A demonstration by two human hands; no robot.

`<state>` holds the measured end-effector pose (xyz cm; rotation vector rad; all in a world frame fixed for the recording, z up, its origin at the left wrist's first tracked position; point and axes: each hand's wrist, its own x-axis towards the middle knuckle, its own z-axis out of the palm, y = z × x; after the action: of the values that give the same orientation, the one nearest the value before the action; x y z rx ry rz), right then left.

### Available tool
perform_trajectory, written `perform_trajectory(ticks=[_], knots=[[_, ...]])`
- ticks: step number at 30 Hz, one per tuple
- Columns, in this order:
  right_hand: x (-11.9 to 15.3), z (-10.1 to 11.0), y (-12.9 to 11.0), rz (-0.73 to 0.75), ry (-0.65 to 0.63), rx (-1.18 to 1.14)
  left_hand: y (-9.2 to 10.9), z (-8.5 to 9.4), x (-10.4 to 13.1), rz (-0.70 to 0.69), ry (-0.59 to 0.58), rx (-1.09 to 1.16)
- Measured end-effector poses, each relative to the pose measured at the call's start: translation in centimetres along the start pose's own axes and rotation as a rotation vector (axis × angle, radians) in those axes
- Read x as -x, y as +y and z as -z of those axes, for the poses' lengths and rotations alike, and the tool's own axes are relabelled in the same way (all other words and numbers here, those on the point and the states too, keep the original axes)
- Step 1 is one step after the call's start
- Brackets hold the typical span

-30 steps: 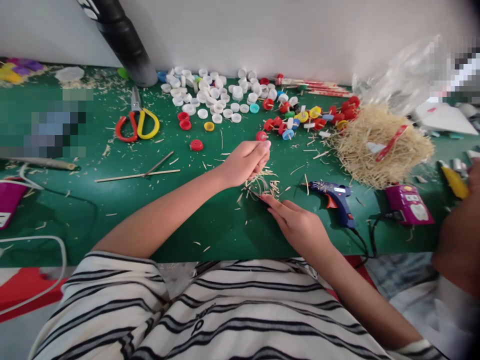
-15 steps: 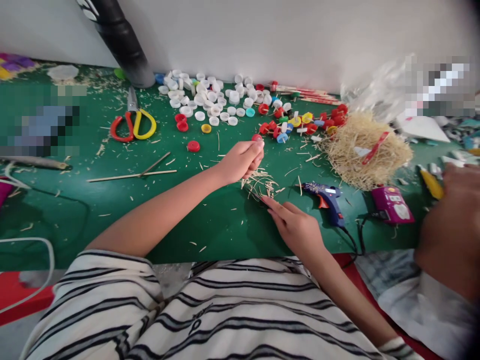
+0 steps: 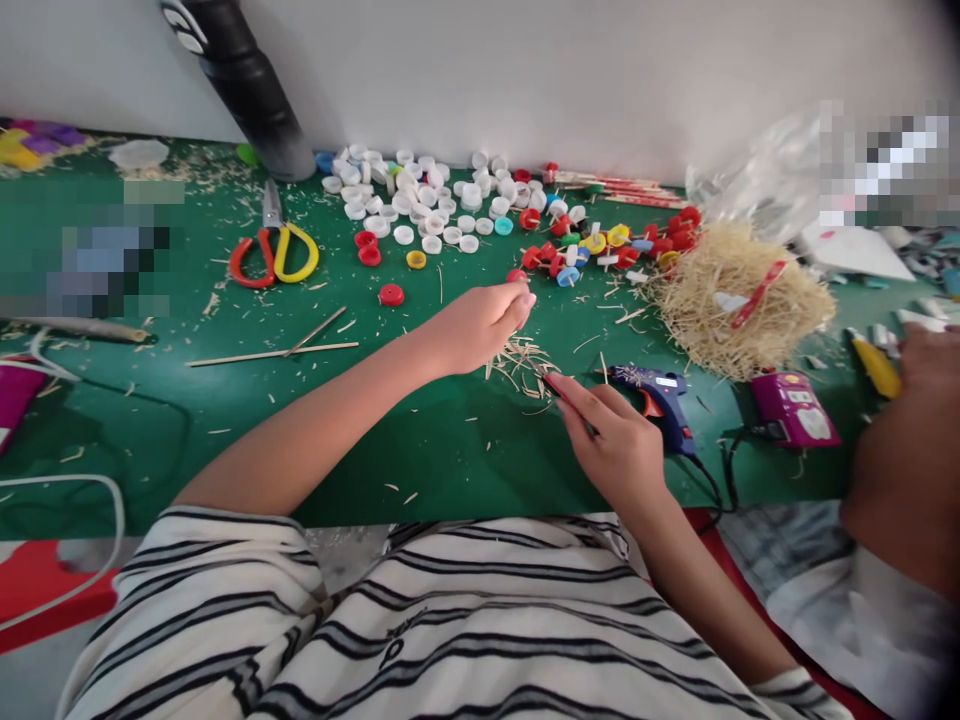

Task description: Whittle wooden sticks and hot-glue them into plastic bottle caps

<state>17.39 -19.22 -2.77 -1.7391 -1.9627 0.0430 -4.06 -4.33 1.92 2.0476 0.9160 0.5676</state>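
Observation:
My left hand (image 3: 484, 325) is closed, fingers bent inward, over the middle of the green table; what it pinches is hidden. A red bottle cap (image 3: 516, 276) shows just beyond its fingertips; whether they touch, I cannot tell. Under and beside this hand lies a small heap of thin wood shavings (image 3: 529, 368). My right hand (image 3: 615, 435) is wrapped round a slim red-handled tool (image 3: 553, 380), whose thin dark tip points at the shavings. The tool's exact kind is too small to make out.
White bottle caps (image 3: 427, 200) lie at the back, near red-and-yellow scissors (image 3: 274, 255) and a black bottle (image 3: 259, 100). A glue gun (image 3: 664, 405), a purple box (image 3: 795, 410) and a straw-like bundle (image 3: 742, 300) are rightward. Another person's arm (image 3: 911, 450) reaches in at far right.
My right hand has shifted slightly right, and the red handle shows more clearly in it. My left hand stays closed in nearly the same place. The whole view has shifted a little.

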Motion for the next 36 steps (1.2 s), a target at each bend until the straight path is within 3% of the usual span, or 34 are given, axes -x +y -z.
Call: perform_trajectory(ticks=[4,9,16,28,36], knots=[[-0.5,-0.3,-0.3,-0.048,-0.056,-0.141,1.0,0.2,0.3,0.027,-0.034,-0.116],[-0.7,-0.6,-0.4,-0.046,-0.049,-0.231,0.7,0.1,0.2,0.008,-0.054,-0.177],[-0.6,-0.3,-0.4,-0.035,-0.009,-0.193,0.4,0.3,0.1,-0.128,-0.069,-0.183],[-0.8,0.1,0.0,-0.021,0.022,-0.200,0.3,0.5,0.2,-0.026,-0.076,-0.081],[0.0,0.0,0.4,0.054,-0.101,-0.222,0.3,1.2,0.0,0.031,-0.022,-0.323]])
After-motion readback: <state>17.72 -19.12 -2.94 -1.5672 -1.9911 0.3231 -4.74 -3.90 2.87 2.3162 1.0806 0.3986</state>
